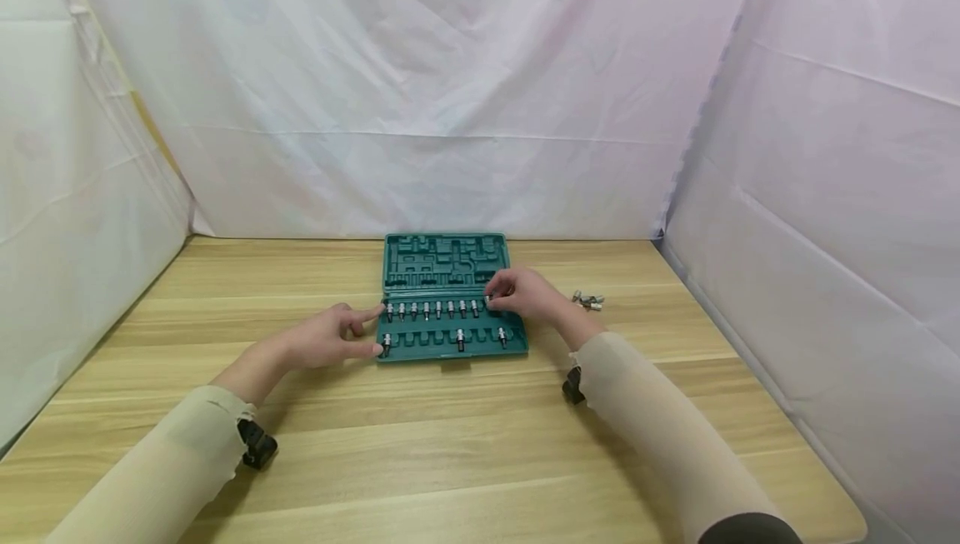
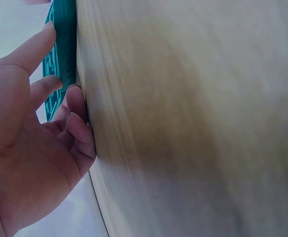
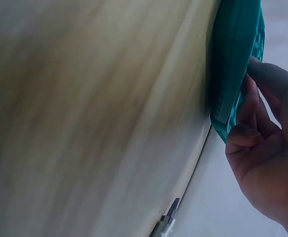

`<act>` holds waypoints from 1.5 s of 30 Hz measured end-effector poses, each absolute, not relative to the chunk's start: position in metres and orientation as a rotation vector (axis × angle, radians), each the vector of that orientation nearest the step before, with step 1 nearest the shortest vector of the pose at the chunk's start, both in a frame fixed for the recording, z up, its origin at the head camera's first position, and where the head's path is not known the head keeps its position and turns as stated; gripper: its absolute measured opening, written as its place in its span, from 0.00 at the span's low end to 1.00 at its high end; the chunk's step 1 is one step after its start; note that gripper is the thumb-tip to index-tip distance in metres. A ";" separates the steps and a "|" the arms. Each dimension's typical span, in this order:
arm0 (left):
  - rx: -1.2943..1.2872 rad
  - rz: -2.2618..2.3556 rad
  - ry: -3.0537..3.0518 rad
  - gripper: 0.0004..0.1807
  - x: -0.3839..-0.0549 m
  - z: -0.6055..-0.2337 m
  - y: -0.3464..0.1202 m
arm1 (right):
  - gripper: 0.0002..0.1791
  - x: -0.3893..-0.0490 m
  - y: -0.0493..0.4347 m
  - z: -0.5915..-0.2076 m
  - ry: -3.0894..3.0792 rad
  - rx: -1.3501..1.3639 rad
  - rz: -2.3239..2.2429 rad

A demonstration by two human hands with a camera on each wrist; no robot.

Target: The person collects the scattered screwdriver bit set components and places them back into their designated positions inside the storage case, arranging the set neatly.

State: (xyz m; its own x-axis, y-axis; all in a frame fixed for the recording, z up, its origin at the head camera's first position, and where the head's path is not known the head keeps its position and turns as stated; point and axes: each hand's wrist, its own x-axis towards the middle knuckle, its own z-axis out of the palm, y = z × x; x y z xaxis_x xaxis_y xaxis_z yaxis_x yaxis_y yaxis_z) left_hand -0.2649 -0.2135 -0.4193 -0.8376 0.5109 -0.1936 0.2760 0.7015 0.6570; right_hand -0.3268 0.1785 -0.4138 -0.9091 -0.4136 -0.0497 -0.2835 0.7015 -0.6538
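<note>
A green plastic case [image 1: 420,352] lies unfolded on the table, its moulded lid [image 1: 446,259] laid back. My right hand [image 1: 525,294] pinches a small silver bit socket [image 1: 487,300] between thumb and fingers at the right end of the upper row; the fingers hide most of it. Along that row stand several bit sockets [image 1: 427,309], silver at the top and dark at the tip. The lower row holds larger ones, including a bit socket [image 1: 461,340] at mid-row, with vacant slots between. At the case's left edge, my left hand [image 1: 330,337] touches it with extended thumb and index finger.
Several loose bit sockets [image 1: 588,301] lie on the wooden table [image 1: 420,452] to the right of the case, behind my right forearm. White cloth [image 1: 420,94] hangs at the back and both sides. A black wrist camera [image 1: 257,444] sits under my left sleeve.
</note>
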 end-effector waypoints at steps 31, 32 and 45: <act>0.612 0.930 2.527 0.47 -0.262 -0.413 -0.210 | 0.06 -0.329 0.172 -0.410 2.713 -0.477 -0.894; 0.608 0.928 2.528 0.47 -0.262 -0.413 -0.210 | 0.06 -0.329 0.171 -0.410 2.715 -0.477 -0.886; 0.608 0.936 2.525 0.47 -0.262 -0.415 -0.213 | 0.09 -0.328 0.171 -0.406 2.742 -0.577 -0.713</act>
State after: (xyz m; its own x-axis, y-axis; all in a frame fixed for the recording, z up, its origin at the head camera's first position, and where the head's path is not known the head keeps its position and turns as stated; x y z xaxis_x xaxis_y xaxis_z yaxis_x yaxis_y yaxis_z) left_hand -0.2616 -0.2125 -0.4147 -0.8345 0.5149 -0.1962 0.2626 0.6847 0.6799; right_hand -0.3282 0.1707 -0.4061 -0.8904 -0.4337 -0.1383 -0.3115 0.8020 -0.5097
